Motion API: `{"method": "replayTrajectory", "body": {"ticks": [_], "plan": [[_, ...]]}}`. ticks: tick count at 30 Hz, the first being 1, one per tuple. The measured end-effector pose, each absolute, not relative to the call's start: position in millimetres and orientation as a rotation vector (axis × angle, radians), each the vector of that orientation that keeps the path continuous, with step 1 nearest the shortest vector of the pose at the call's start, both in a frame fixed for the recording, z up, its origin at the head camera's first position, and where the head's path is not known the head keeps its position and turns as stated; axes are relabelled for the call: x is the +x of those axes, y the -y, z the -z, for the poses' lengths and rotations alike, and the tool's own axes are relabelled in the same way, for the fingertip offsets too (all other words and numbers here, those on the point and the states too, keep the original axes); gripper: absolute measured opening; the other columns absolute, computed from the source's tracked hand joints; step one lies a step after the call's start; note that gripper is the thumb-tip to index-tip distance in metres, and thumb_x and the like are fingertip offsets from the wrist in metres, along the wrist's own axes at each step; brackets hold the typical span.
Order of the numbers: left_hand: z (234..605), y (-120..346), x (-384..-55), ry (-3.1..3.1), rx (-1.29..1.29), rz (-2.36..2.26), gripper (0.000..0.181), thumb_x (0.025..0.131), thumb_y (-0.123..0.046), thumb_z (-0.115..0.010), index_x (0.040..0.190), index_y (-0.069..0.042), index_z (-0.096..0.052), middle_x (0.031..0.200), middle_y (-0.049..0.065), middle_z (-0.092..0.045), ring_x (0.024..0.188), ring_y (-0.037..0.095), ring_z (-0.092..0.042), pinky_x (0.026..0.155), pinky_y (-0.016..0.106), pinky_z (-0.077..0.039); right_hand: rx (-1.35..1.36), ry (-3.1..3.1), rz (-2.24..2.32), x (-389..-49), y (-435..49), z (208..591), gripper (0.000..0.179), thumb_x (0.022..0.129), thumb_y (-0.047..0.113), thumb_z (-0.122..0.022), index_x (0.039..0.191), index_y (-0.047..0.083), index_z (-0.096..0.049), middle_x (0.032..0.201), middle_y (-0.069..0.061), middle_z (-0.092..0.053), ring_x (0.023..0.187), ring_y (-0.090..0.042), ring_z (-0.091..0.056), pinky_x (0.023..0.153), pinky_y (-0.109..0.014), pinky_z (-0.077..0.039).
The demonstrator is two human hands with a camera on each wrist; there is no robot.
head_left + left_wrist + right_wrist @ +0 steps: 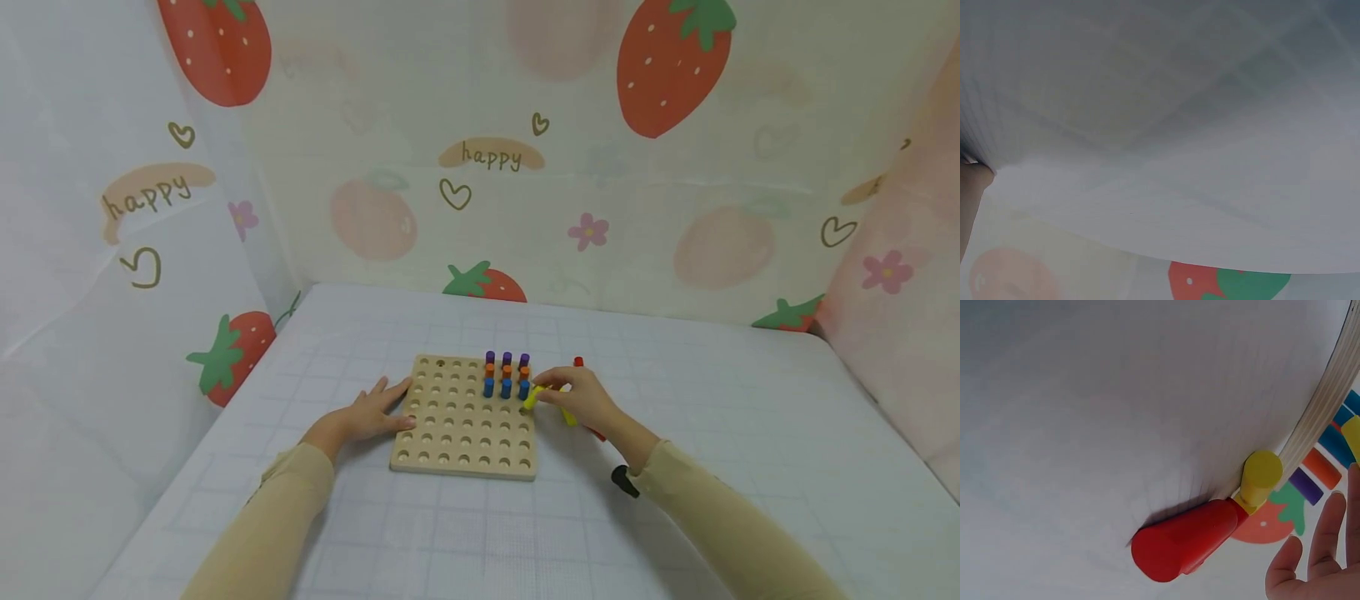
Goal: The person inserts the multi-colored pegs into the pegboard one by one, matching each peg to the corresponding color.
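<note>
A square wooden pegboard (465, 472) with rows of round holes lies on the table. My left hand (371, 414) rests at its left edge, fingers spread and thumb on the board; in the left wrist view only a sliver of skin shows. Between thumb and fingers my right hand (588, 402) pinches a yellow peg (533, 398), tilted over the right-hand column just in front of the blue pegs (506, 389). Behind those stand three orange pegs (507, 371) and three purple pegs (507, 357), all upright at the board's back right.
Right of the board, partly under my right hand, lie a red peg (1185, 540) and another yellow peg (1262, 472). A black peg (625, 481) lies near my right cuff. A printed cloth (495, 225) with strawberries hangs behind the table.
</note>
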State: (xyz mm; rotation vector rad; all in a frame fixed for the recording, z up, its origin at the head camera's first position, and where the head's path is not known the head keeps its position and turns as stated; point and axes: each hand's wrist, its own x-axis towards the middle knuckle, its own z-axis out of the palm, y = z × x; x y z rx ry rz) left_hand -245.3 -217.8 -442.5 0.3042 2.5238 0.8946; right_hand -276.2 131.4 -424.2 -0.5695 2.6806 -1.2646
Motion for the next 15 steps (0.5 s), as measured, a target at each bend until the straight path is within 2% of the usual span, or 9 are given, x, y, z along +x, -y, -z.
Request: {"method": "replayTrajectory", "body": {"ticks": [6, 15], "plan": [[442.2, 218.3, -244.3, -2.522, 0.302, -0.899, 0.088, 0.095, -0.044, -0.06, 0.156, -0.005, -0.01, 0.158, 0.027, -0.002, 0.144, 0.044, 0.012, 0.111, 0.063, 0.007, -0.533, -2.648, 1.27, -276.8, -127.3, 426.6, 0.022, 0.09, 0.011, -0.07, 0.11, 0.001, -0.072, 0.103, -0.006, -0.07, 0.091, -0.021, -0.056, 0.077, -0.032, -0.046], [441.0, 216.6, -242.0, -2.53, 0.311, -0.901, 0.089, 0.094, -0.045, -0.061, 0.155, -0.002, -0.011, 0.158, 0.028, -0.005, 0.144, 0.044, 0.01, 0.111, 0.062, 0.006, -0.589, -2.68, 1.19, -274.4, -122.6, 424.5, 0.02, 0.09, 0.01, -0.071, 0.107, 0.0, -0.073, 0.103, -0.01, -0.07, 0.086, -0.021, -0.056, 0.07, -0.028, -0.045]]}}
